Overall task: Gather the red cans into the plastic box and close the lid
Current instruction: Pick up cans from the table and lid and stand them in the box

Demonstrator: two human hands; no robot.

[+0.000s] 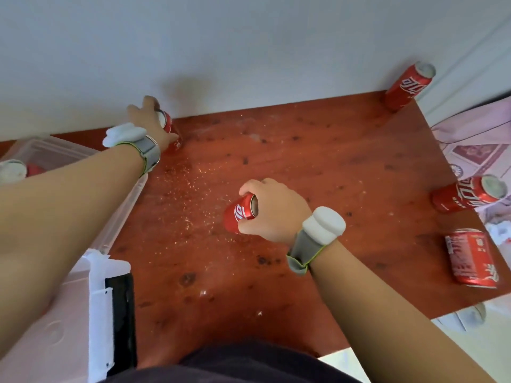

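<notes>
My left hand (pixel 150 118) wraps around a red can (pixel 169 128) standing at the table's far edge by the wall. My right hand (pixel 272 210) grips another red can (pixel 239 212) from above in the middle of the red-brown table (pixel 318 167). The clear plastic box (pixel 55 153) sits at the left, partly hidden under my left arm, with one red can (pixel 33 169) inside. Three more red cans stand or lie on the right: one (pixel 409 85) at the far corner, one (pixel 464 196) at the right edge, one (pixel 471 257) lying on its side.
The box's white lid with a black latch (pixel 110 305) lies at the near left. A white wall runs along the table's far edge. Pink cloth (pixel 475 145) lies past the right edge. Crumbs and specks dot the tabletop.
</notes>
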